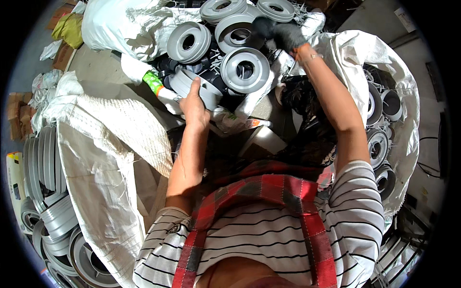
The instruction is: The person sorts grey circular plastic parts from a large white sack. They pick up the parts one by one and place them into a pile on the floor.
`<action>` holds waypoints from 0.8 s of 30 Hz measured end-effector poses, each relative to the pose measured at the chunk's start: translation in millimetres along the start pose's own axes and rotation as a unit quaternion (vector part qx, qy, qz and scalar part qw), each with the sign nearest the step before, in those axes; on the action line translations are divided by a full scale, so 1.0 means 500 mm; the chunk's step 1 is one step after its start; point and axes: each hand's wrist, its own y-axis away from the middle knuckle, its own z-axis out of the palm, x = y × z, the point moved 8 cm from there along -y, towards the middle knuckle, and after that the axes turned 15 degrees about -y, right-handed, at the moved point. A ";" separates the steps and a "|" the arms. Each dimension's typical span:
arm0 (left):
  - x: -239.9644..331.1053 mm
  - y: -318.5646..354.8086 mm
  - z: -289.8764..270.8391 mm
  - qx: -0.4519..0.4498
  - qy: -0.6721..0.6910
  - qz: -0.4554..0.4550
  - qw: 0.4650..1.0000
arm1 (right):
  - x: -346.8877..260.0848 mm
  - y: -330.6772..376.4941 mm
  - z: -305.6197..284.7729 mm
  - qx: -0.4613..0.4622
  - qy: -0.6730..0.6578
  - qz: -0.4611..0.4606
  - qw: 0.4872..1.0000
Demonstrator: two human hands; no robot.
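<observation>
My bare left hand grips a grey flanged plastic ring by its near side, thumb on top and fingers hidden beneath. The ring is tilted over a heap of similar parts in an opened white sack. My right hand wears a dark glove with an orange cuff and reaches over the far right of the heap. Its fingers blur into a dark rounded shape, so their grip does not show. Close by lie a grey ring with a central hole, another grey ring and a deeper one. Black parts and thin grey scraps lie between them.
A white woven sack stands open at my left, and another sack at right holds grey rings. Several stacked grey rings fill the lower left. Cardboard boxes and a yellow bag sit farther left.
</observation>
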 end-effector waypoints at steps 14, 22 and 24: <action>0.031 0.010 -0.026 0.070 0.008 0.024 0.997 | -0.032 -0.037 0.239 -0.096 -0.086 -0.071 0.989; -0.013 -0.011 -0.011 0.011 0.006 -0.043 0.999 | -0.102 -0.040 0.276 -0.170 0.025 -0.178 0.969; -0.019 -0.011 -0.011 0.012 0.003 -0.046 0.999 | -0.153 -0.023 0.238 -0.079 -0.030 -0.271 0.959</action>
